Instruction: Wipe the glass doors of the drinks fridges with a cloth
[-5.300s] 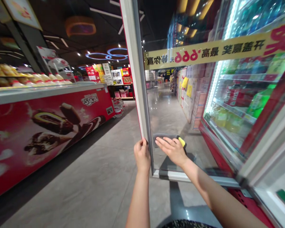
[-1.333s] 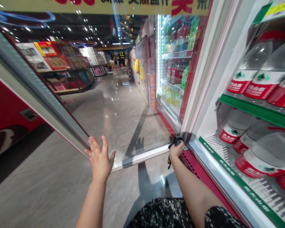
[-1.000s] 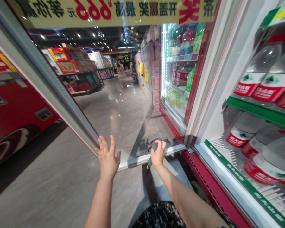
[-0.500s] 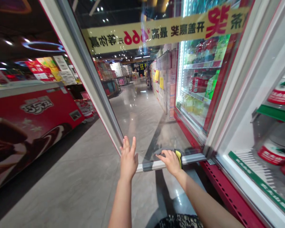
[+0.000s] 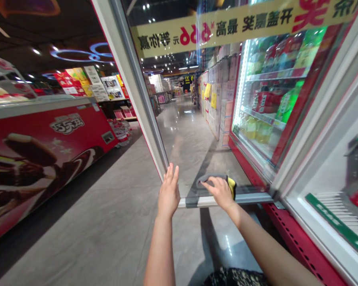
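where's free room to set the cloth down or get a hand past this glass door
For the cloth in the right hand: bare grey floor runs between the red chest freezer and the swung-open glass door, and continues below its bottom rail. Crowded: the drink shelves behind the glass, and the cooler rack at far right.

Cloth (image 5: 211, 179): grey, yellow at one end
Door frame (image 5: 226, 201): white, with a grey band
Banner (image 5: 241, 22): pale yellow, red and black characters
Freezer (image 5: 77, 137): red, printed with brown ice-cream bars
Shelf strip (image 5: 340, 230): green and white
Floor (image 5: 77, 230): plain grey
Clothing (image 5: 235, 277): black, pale speckles
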Available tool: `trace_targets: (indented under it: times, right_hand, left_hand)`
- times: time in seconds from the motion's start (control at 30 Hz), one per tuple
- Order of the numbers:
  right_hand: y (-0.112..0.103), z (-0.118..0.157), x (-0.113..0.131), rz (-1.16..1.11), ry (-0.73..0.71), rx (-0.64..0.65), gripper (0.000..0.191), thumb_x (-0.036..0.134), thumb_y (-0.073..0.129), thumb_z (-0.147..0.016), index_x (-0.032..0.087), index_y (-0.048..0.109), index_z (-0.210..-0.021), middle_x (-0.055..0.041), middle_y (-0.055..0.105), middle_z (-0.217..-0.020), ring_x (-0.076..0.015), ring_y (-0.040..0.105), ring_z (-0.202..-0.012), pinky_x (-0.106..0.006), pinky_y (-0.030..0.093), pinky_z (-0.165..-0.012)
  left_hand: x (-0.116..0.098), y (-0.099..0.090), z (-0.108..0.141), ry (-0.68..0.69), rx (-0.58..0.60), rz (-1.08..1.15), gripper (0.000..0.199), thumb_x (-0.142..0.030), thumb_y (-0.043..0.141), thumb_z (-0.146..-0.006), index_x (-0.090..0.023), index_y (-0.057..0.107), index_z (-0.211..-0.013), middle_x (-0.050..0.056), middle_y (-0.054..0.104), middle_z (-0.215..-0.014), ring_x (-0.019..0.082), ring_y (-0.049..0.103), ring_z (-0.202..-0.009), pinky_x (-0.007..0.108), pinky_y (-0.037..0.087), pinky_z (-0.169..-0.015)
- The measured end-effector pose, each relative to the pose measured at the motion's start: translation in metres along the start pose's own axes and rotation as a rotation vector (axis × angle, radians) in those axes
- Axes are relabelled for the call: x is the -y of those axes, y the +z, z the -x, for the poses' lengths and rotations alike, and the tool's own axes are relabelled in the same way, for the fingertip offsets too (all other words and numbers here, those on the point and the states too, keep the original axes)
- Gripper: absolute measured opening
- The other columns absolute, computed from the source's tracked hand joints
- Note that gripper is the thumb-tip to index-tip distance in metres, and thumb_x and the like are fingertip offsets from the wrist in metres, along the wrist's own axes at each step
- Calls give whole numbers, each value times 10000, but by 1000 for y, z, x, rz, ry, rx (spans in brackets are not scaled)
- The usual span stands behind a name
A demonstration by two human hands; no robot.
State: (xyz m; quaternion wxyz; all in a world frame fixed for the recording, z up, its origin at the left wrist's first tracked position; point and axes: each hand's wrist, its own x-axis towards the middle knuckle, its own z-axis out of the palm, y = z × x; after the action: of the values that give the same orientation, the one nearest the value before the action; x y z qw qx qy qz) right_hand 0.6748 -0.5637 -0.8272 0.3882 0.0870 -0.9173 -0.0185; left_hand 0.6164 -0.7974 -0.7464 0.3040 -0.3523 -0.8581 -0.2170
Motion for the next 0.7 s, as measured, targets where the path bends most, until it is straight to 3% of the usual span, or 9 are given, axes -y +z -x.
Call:
trace_targets:
  times: [0.07, 0.13, 0.27, 0.33, 0.53, 0.7]
  right_hand:
    - [-4, -19, 5, -11, 90, -54, 641, 34, 537, -896, 381, 551, -1434, -78, 617, -1220, -215, 527, -1002, -364, 462, -899]
    - [-3, -36, 17, -27, 68, -61, 647, 47, 535, -907, 380, 521, -1461, -82, 612, -1253, -223, 529, -1037, -373, 469, -922]
    - [8, -38, 40, -77, -287, 103, 421, 124, 569, -942, 336, 653, -1296, -45, 655, -1227, -202, 546, -1012, -329, 498, -815]
    - [11, -34, 44, -102, -376, 158, 362, 139, 581, -944, 298, 665, -1258, -47, 662, -1220, -201, 550, -1006, -327, 501, -804]
    - [16, -56, 59, -172, -181, 66, 498, 112, 539, -962, 331, 554, -1409, -80, 619, -1319, -217, 533, -1108, -355, 470, -911]
    - [48, -41, 91, -224, -264, 177, 242, 163, 554, -969, 248, 715, -1130, -78, 638, -1324, -219, 559, -1080, -356, 493, -863]
  left_hand:
    - [6, -3, 9, -5, -82, -7, 921, 87, 359, -821, -317, 123, -1614, 100, 261, -1665, 230, 231, -1535, 528, 306, -1225]
    - [12, -3, 22, -51, -152, -23, 914, 85, 343, -823, -302, 108, -1617, 112, 256, -1662, 239, 212, -1538, 549, 295, -1226]
    - [25, -2, 43, -162, -108, -21, 931, 82, 363, -782, -285, 159, -1613, 117, 315, -1634, 275, 183, -1535, 614, 298, -1203]
    - [30, -3, 47, -190, -39, -14, 923, 82, 363, -770, -294, 219, -1601, 99, 347, -1621, 286, 159, -1535, 643, 287, -1196]
    - [31, -9, 48, -229, 53, 2, 822, 37, 358, -836, -279, 267, -1589, 98, 326, -1628, 287, 141, -1542, 643, 270, -1198]
    - [27, 0, 47, -250, 58, 10, 798, 14, 362, -853, -236, 234, -1600, 127, 268, -1649, 294, 125, -1544, 632, 253, -1206]
